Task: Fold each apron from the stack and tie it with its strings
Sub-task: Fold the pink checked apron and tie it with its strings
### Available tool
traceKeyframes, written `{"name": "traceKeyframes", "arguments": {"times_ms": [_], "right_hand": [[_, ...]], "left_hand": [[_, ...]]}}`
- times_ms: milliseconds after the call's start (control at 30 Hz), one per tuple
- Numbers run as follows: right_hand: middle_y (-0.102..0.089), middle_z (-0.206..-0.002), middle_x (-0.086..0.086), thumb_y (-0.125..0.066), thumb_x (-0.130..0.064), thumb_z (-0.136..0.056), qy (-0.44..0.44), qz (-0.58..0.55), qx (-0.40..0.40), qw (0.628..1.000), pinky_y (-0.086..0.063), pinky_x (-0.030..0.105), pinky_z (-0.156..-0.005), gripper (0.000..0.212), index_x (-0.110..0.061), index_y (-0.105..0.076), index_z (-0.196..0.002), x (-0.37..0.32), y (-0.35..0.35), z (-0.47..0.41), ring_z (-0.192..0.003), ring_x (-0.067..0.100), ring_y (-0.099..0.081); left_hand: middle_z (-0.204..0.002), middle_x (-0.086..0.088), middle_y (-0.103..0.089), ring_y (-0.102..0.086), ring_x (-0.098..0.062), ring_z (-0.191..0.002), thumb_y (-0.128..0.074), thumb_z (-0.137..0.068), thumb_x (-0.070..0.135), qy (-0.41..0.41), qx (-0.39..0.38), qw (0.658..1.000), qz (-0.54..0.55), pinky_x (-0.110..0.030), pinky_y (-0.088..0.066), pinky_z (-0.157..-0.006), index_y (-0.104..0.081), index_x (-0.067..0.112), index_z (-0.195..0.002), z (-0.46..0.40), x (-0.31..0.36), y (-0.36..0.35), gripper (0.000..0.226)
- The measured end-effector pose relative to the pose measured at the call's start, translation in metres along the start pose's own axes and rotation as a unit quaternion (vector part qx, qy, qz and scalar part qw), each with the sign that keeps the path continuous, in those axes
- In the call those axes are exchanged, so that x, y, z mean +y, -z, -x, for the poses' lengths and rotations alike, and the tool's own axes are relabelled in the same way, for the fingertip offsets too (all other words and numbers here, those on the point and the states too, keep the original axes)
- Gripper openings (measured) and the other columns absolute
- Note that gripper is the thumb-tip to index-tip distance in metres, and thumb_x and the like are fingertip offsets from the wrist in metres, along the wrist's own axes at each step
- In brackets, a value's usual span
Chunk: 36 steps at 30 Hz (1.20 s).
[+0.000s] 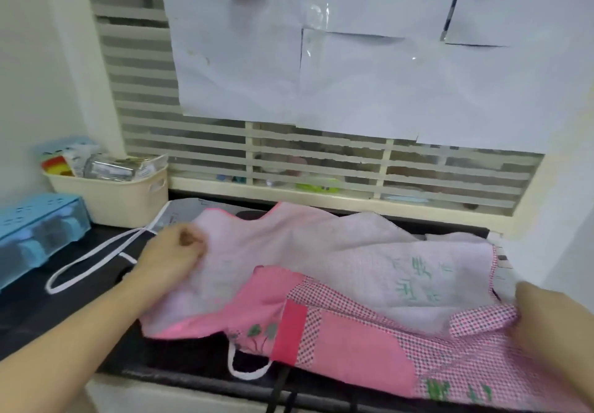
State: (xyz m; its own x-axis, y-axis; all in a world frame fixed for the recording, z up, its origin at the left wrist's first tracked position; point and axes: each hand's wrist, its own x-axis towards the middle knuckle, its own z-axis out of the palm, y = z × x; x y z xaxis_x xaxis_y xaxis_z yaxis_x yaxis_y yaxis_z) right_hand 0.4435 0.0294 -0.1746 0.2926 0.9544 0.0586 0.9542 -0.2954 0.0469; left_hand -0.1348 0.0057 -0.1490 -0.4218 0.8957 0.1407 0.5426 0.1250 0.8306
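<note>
A pink apron (pixel 337 271) lies spread across the dark counter (pixel 29 310), its pale underside up over the top half and a pink checked patchwork side (pixel 363 348) showing along the near edge. My left hand (pixel 173 255) grips the apron's upper left edge with curled fingers. My right hand (pixel 546 319) holds the checked fabric at the apron's right end; its fingers are blurred. A white string loop (pixel 86 265) trails left from under the apron. Another white loop (pixel 247 367) and a black strap (pixel 283 390) hang over the counter's front edge.
A cream basket (pixel 128 197) full of packets stands at the back left. A blue plastic box (pixel 38 236) sits in front of it at the left edge. Behind the counter is a window with blinds (pixel 321 162) and taped white sheets (pixel 353 59).
</note>
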Motion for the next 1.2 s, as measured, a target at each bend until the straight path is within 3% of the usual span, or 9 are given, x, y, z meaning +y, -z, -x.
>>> {"name": "traceKeyframes", "arguments": {"times_ms": [100,300,433,533,700,800,967,1100,1200], "right_hand": [[-0.058,-0.066,0.002,-0.066,-0.041,-0.071,-0.014,0.011,-0.055,0.998,-0.06,0.041,-0.061,0.031,-0.016,-0.058,-0.086,0.015,-0.025,-0.025,-0.059,0.028,-0.062],[-0.067,-0.115,0.021,-0.073,-0.048,-0.031,0.102,0.05,0.022,0.993,-0.057,0.056,-0.086,0.102,-0.011,-0.065,-0.125,-0.052,-0.001,-0.008,-0.099,0.046,-0.067],[-0.026,-0.158,-0.009,-0.058,-0.026,-0.067,0.266,-0.063,-0.047,0.961,-0.029,0.032,-0.12,0.087,-0.031,-0.037,-0.15,-0.16,0.065,0.049,-0.149,0.017,-0.024],[-0.042,-0.148,-0.013,-0.055,-0.011,-0.09,0.366,-0.187,-0.048,0.91,-0.034,0.019,-0.109,0.06,-0.028,-0.045,-0.147,-0.238,0.074,0.067,-0.139,0.006,-0.039],[-0.049,-0.148,0.005,-0.057,-0.006,-0.091,0.474,-0.214,-0.032,0.853,-0.044,0.041,-0.111,0.059,-0.015,-0.047,-0.149,-0.377,0.065,0.063,-0.135,0.027,-0.05],[-0.049,-0.148,0.01,-0.07,-0.022,-0.091,0.483,-0.147,-0.066,0.861,-0.045,0.044,-0.107,0.066,-0.012,-0.043,-0.15,-0.446,0.061,0.055,-0.135,0.034,-0.047],[-0.067,-0.078,0.005,-0.069,-0.021,-0.083,0.436,-0.13,-0.09,0.886,-0.06,0.038,-0.068,0.012,-0.009,-0.067,-0.082,-0.494,0.059,0.039,-0.08,0.026,-0.068],[-0.064,-0.083,-0.003,-0.07,-0.051,-0.086,0.458,-0.123,-0.103,0.874,-0.047,0.034,-0.067,0.035,-0.018,-0.064,-0.088,-0.504,0.071,0.04,-0.081,0.021,-0.062],[-0.061,-0.08,0.0,-0.069,-0.03,-0.088,0.477,-0.06,-0.115,0.869,-0.036,0.034,-0.068,0.019,-0.016,-0.059,-0.078,-0.515,0.062,0.05,-0.081,0.027,-0.059]], "left_hand": [[-0.096,0.01,-0.07,-0.063,-0.006,-0.087,-0.064,-0.088,0.002,-0.037,0.089,0.991,-0.09,-0.034,-0.047,-0.079,-0.066,0.025,-0.097,-0.02,-0.02,0.014,0.025],[-0.131,0.002,-0.058,-0.055,-0.023,-0.128,-0.071,-0.073,0.053,-0.007,-0.133,0.974,-0.185,-0.04,-0.044,-0.11,-0.061,0.028,-0.135,-0.046,-0.047,0.009,0.067],[-0.156,-0.003,-0.027,-0.025,-0.03,-0.148,-0.075,-0.079,0.055,-0.006,-0.164,0.95,-0.267,-0.045,-0.027,-0.124,-0.033,0.029,-0.158,-0.055,-0.052,-0.006,0.093],[-0.155,-0.003,-0.03,-0.031,-0.03,-0.144,-0.076,-0.086,0.041,-0.047,-0.1,0.947,-0.302,-0.045,-0.031,-0.12,-0.037,0.025,-0.155,-0.053,-0.06,-0.013,0.081],[-0.131,-0.006,-0.049,-0.049,-0.032,-0.116,-0.078,-0.081,0.015,-0.218,0.044,0.915,-0.337,-0.047,-0.046,-0.095,-0.062,0.014,-0.127,-0.022,-0.065,-0.008,0.048],[-0.121,0.011,-0.049,-0.056,-0.013,-0.099,-0.065,-0.091,0.018,-0.256,-0.04,0.934,-0.246,-0.038,-0.052,-0.081,-0.058,0.027,-0.119,0.007,-0.052,-0.006,0.029],[-0.093,0.016,-0.06,-0.056,0.001,-0.081,-0.06,-0.097,0.037,-0.146,-0.162,0.943,-0.251,-0.029,-0.053,-0.078,-0.05,0.038,-0.108,0.031,-0.07,0.029,0.015],[-0.092,0.015,-0.06,-0.057,-0.003,-0.082,-0.059,-0.095,0.036,-0.125,-0.175,0.946,-0.245,-0.033,-0.054,-0.078,-0.052,0.037,-0.109,0.039,-0.075,0.048,0.015],[-0.096,0.015,-0.058,-0.057,-0.005,-0.086,-0.056,-0.096,0.034,-0.13,-0.185,0.939,-0.26,-0.033,-0.053,-0.079,-0.05,0.036,-0.109,0.044,-0.071,0.055,0.014]]}}
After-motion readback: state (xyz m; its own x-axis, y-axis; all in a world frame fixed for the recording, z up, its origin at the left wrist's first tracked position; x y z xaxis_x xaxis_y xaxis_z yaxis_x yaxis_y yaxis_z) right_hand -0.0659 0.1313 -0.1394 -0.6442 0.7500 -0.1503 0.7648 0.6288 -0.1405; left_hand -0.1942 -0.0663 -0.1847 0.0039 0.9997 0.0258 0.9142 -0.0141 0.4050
